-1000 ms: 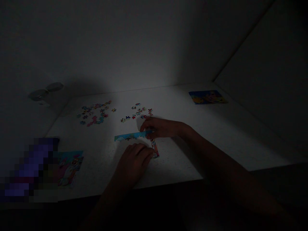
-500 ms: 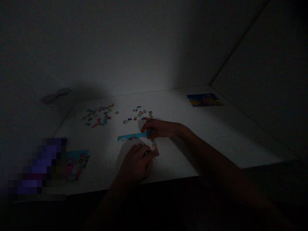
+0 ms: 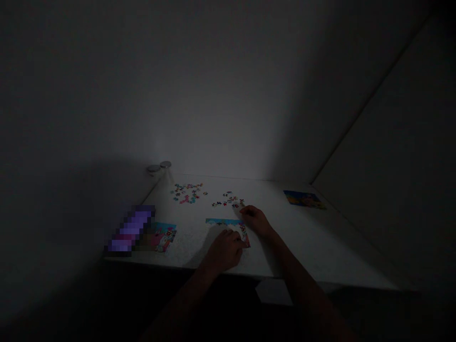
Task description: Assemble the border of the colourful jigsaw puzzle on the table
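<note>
Puzzle pieces (image 3: 187, 193) lie in a loose heap near the far edge of a white table (image 3: 306, 242), with a smaller scatter of pieces (image 3: 228, 199) just to its right. Below them, an L-shaped run of joined pieces (image 3: 223, 221) sits mid-table, one arm lying across and the other running down at its right end. The left hand (image 3: 224, 250) rests curled, its fingers (image 3: 241, 243) touching or just beside the down-running arm; the light is too dim to tell whether they grip anything. The right hand (image 3: 255, 221) reaches past the corner of the run, fingers drawn narrow, close to the smaller scatter; whether they hold a piece cannot be told. A picture card (image 3: 159, 237) lies at lower left beside a blurred purple object (image 3: 130, 229), another card (image 3: 302, 199) lies toward the right, and two round tins (image 3: 159, 166) stand just beyond the table's far left corner.
</note>
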`<action>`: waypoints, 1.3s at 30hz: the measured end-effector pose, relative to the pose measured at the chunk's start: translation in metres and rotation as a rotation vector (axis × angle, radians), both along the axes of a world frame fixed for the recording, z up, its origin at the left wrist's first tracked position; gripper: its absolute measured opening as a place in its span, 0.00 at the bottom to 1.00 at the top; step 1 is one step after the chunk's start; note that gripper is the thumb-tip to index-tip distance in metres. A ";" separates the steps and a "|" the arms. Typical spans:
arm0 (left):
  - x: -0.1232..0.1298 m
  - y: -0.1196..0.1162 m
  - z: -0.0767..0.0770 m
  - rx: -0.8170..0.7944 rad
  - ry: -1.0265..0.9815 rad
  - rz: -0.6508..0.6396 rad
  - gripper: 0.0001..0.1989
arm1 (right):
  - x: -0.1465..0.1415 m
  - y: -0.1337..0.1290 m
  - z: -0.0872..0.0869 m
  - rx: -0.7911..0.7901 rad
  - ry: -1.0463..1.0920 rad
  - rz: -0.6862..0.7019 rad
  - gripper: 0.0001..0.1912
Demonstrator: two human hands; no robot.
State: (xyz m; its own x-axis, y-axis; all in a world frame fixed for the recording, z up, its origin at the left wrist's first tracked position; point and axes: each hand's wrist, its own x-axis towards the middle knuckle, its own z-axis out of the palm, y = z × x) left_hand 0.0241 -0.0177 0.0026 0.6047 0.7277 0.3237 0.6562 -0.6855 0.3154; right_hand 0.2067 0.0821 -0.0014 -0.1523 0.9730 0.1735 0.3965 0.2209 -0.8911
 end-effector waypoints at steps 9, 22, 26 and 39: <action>-0.007 -0.003 0.003 0.052 -0.074 0.052 0.19 | -0.002 -0.007 0.011 0.004 -0.069 -0.073 0.08; -0.080 0.076 0.013 0.071 0.021 0.200 0.15 | 0.012 0.060 0.003 0.020 -0.065 -0.126 0.10; -0.075 0.086 0.001 0.076 0.003 0.196 0.15 | 0.015 0.069 -0.006 0.125 -0.129 -0.081 0.08; -0.077 0.096 -0.009 0.105 -0.064 0.101 0.14 | 0.027 0.077 -0.008 0.168 -0.343 -0.145 0.09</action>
